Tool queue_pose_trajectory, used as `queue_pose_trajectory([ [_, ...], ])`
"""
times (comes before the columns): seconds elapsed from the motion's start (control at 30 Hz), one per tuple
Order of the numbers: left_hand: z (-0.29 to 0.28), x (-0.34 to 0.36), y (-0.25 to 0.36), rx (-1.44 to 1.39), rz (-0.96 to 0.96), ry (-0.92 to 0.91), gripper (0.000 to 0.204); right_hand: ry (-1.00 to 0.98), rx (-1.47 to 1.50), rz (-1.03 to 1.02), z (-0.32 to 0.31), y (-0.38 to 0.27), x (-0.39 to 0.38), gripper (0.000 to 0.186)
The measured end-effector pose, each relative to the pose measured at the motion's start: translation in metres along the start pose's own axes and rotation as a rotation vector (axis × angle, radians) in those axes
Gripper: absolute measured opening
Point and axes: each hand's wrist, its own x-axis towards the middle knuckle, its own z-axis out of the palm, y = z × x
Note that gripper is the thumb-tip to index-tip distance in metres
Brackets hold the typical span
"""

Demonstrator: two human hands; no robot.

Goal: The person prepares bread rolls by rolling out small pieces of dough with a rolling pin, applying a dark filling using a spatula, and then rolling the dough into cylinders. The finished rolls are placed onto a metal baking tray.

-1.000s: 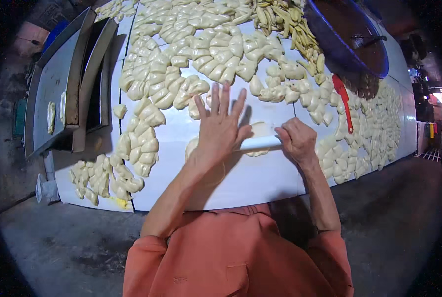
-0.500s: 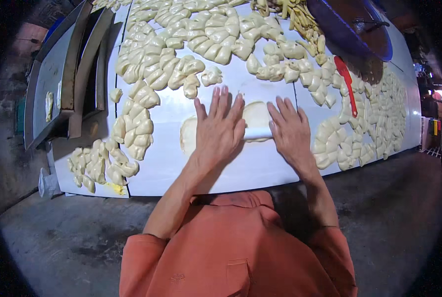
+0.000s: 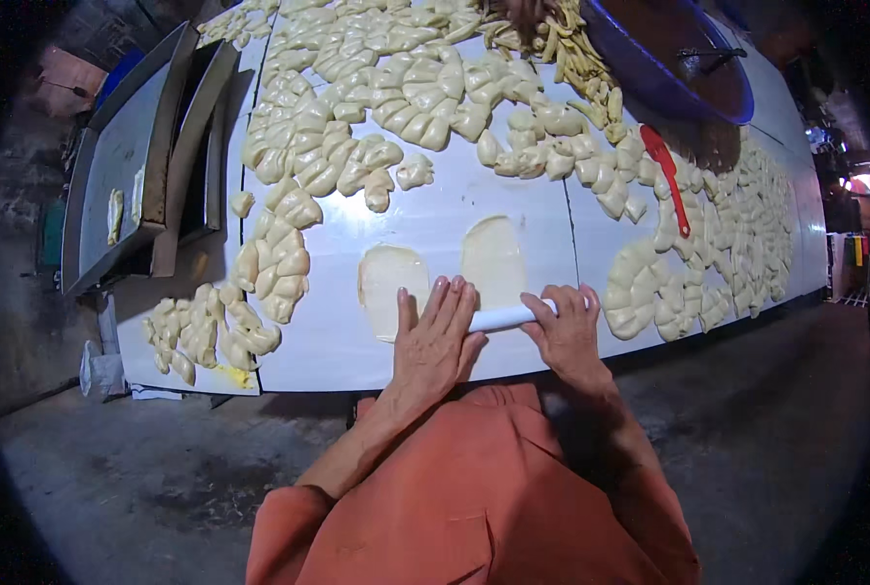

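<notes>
White plastic or a similar pale, smooth material made up the rolling pin (image 3: 506, 319), which lay crosswise at the near end of the right dough sheet (image 3: 494, 263). Flattening dough looked like the step in hand, and that sheet, long and thin, seemed nearly rolled out. The left dough sheet (image 3: 391, 288) lay just beside it, also flat, with bare bench (image 3: 318, 363) between the two.

The left hand (image 3: 433, 341) had its grip open, fingers straight and laid over the pin's left end. The right hand (image 3: 567, 336) rested over the other end with bent fingers; whether its grip closed underneath could not be told. A further stroke, I judged, called for even pressure from both sides and care that the left thumb did not mark the left sheet.

Near the person, only a narrow strip remained before the bench's near edge, so the roomier way was far, up to a small dough lump (image 3: 415, 172). On the left, clear surface ran to the curved dough row (image 3: 277, 253); on the right, it crossed a dark seam and ended at a dough cluster (image 3: 632, 291), with a red scraper (image 3: 667, 180) farther off.
</notes>
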Motion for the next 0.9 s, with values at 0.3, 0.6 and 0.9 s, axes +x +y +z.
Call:
queue_pose_trajectory([
  [0.3, -0.010, 0.052, -0.031, 0.087, -0.057, 0.092, 0.061, -0.063, 0.026, 0.028, -0.014, 0.014, 0.074, 0.069],
  [0.6, -0.012, 0.149, -0.074, 0.208, -0.137, 0.224, 0.059, 0.131, -0.303, 0.307, 0.030, 0.028, 0.148, 0.064],
  [0.9, -0.035, 0.154, -0.100, 0.011, -0.014, 0.447, 0.059, 0.015, 0.040, 0.002, 0.005, 0.039, 0.096, 0.055],
])
